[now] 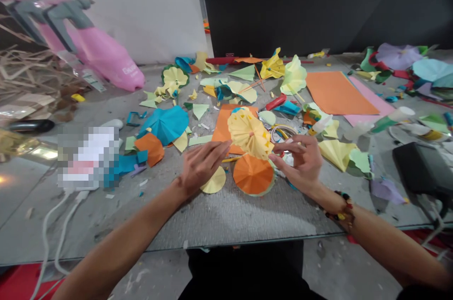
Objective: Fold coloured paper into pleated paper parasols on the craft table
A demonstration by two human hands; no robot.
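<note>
Holding yellow pleated paper parasol (249, 132) up between both hands: left hand (202, 165) flat-fingered against its edge, right hand (297, 161) pinching opposite edge, clear of orange paper disc (253, 174).

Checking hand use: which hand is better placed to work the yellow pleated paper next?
Probably the right hand: its fingers curl against the yellow pleated paper disc; the left hand's fingertips only reach its edge.
</note>
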